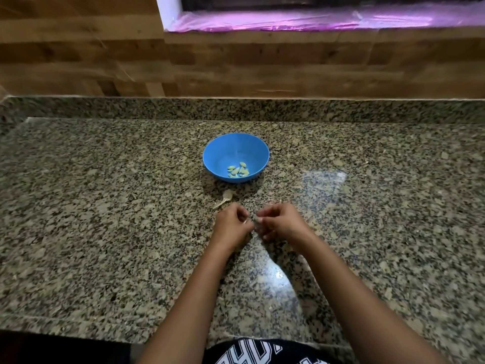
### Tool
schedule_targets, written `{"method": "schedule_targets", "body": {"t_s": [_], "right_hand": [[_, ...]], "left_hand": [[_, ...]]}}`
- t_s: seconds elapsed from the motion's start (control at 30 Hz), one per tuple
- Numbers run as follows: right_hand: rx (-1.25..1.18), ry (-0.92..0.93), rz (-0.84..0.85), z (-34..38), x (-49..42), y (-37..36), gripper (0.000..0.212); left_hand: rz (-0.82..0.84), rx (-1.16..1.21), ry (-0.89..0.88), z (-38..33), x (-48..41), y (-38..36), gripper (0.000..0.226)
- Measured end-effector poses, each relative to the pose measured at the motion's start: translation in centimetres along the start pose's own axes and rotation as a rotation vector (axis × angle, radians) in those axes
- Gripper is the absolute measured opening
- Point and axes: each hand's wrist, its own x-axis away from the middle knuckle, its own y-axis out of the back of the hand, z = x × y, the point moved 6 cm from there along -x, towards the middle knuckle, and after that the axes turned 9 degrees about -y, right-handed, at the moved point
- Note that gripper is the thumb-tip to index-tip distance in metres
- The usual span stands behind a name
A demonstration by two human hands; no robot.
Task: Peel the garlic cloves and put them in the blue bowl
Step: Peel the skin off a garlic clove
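Note:
A blue bowl [235, 151] stands on the granite counter with several peeled garlic cloves [238, 170] at its bottom. Just in front of the bowl lies the leftover garlic stem with dry skin [225, 198]. My left hand [231, 224] and my right hand [278, 221] meet below it, fingers curled toward each other. Between their fingertips they pinch a small pale thing, apparently a garlic clove [254, 222], which the fingers mostly hide.
The speckled granite counter [105, 206] runs wide to both sides, with a raised granite lip at the back. Behind it is a wood-patterned wall [236, 61] and a window sill covered in shiny pink film [315, 19]. The counter's front edge is near my body.

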Motion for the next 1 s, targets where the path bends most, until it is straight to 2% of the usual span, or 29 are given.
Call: {"method": "schedule_targets", "body": {"t_s": [0.1, 0.33, 0.43, 0.57, 0.67, 0.8, 0.87, 0.93, 1.0], "right_hand": [[-0.068, 0.032, 0.042, -0.2, 0.5, -0.6, 0.014], [-0.160, 0.165, -0.132, 0.0, 1.1, 0.5, 0.009], [-0.106, 0.198, -0.210, 0.1, 1.2, 0.4, 0.012], [-0.091, 0.195, -0.158, 0.7, 1.5, -0.8, 0.009], [-0.145, 0.198, -0.129, 1.0, 1.7, -1.2, 0.009], [-0.209, 0.177, -0.217, 0.9, 1.9, -1.1, 0.007], [-0.217, 0.156, -0.245, 0.7, 1.9, -1.0, 0.003], [-0.179, 0.111, -0.279, 0.4, 1.8, -0.7, 0.009], [0.116, 0.071, -0.359, 0.5, 1.6, -0.2, 0.008]], "left_hand": [[-0.064, 0.587, 0.171, 0.1, 0.3, -0.3, 0.017], [-0.142, 1.099, 0.357, -0.4, 1.3, -2.0, 0.014], [-0.124, 1.066, 0.366, -0.2, 1.6, -2.7, 0.014], [-0.108, 1.055, 0.352, 0.3, 1.5, -1.9, 0.013], [-0.040, 1.016, 0.312, 0.5, 1.3, -1.3, 0.009], [0.014, 0.969, 0.266, 0.0, 1.4, -0.7, 0.007], [0.045, 0.801, 0.177, 0.1, 1.0, 0.0, 0.008], [0.069, 0.482, 0.011, 0.2, 0.4, 0.8, 0.009], [0.100, 0.114, -0.191, 0.1, -0.1, 1.0, 0.019]]}}
